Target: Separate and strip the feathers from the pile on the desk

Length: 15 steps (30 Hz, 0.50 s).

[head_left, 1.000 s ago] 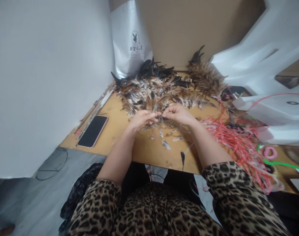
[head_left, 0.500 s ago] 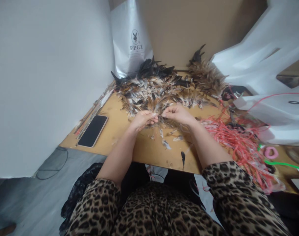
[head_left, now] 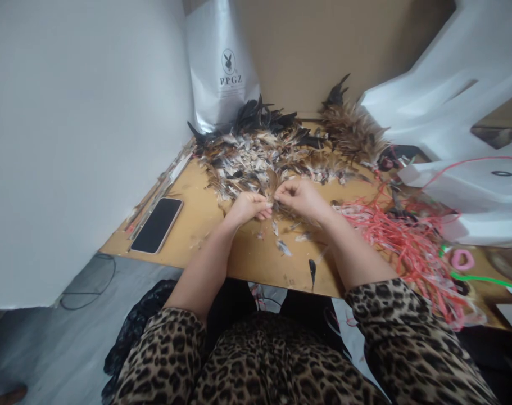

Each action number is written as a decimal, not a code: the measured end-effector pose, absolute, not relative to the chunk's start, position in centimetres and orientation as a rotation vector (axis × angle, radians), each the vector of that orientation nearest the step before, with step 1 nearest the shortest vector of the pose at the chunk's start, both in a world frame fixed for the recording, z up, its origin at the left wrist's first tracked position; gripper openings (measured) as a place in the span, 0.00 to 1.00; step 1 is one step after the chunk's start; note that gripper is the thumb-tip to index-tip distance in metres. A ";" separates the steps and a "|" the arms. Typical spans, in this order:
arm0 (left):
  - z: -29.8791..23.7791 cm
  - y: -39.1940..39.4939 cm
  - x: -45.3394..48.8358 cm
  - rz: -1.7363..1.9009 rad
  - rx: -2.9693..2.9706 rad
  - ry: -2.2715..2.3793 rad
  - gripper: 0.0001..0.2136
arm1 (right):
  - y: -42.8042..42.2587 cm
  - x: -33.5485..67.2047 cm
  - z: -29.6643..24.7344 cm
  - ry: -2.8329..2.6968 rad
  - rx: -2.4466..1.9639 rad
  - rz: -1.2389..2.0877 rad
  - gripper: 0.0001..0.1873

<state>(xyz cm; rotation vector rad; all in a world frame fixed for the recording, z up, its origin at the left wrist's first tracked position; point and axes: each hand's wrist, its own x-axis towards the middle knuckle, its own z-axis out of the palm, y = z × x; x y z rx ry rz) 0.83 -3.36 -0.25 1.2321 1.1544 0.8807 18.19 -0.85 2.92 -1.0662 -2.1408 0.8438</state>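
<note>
My left hand [head_left: 250, 208] is closed in a pinch at the near edge of a pile of feathers [head_left: 251, 154]. Brown feathers [head_left: 271, 181] stick up from between its fingertips. Close beside it on the right, my right hand [head_left: 301, 197] pinches at the base of the same feathers, its fingertips almost touching the left ones. What exactly lies between the fingers is too small to see clearly. The pile mixes black, brown and whitish feathers. Small loose feathers [head_left: 283, 247] lie on the table below my hands.
A phone [head_left: 158, 225] lies on the wooden table [head_left: 205, 247] at left. Behind the pile stands a white bag [head_left: 222, 95]. A brown feather bundle [head_left: 357, 132] is at the back right. Red plastic strips [head_left: 401, 247], a pink ring [head_left: 462, 259] and white bags [head_left: 483, 197] fill the right.
The fingertips of both hands have come closer together at the feathers. The whole view has shifted slightly; the other things have stayed put.
</note>
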 end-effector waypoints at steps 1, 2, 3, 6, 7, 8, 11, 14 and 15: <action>-0.4 -3.3 0.8 0.866 1.243 1.160 0.08 | -1.1 18.1 3.1 -2.178 -1.054 0.794 0.10; -0.5 -3.3 0.8 0.851 1.258 1.165 0.08 | -1.4 18.0 3.4 -2.221 -1.036 0.734 0.10; -0.6 -3.2 0.7 0.829 1.283 1.167 0.08 | -1.7 17.9 3.6 -2.269 -1.015 0.669 0.10; -0.9 -3.3 0.6 0.749 1.396 1.160 0.09 | -2.4 17.6 4.2 -2.416 -0.954 0.499 0.09; -1.1 -3.3 0.6 0.721 1.435 1.152 0.10 | -2.6 17.5 4.4 -2.461 -0.936 0.472 0.10; -1.2 -3.4 0.7 0.692 1.467 1.141 0.10 | -2.6 17.5 4.4 -2.497 -0.919 0.467 0.10; -1.3 -3.9 1.1 0.626 1.504 1.082 0.11 | -2.1 17.9 4.2 -2.510 -0.879 0.593 0.09; -1.0 -4.3 1.4 0.646 1.478 0.989 0.11 | -0.9 18.6 3.4 -2.331 -0.928 0.936 0.10; -0.8 -4.4 1.5 0.676 1.462 0.965 0.11 | -0.4 18.9 3.1 -2.241 -0.954 1.052 0.11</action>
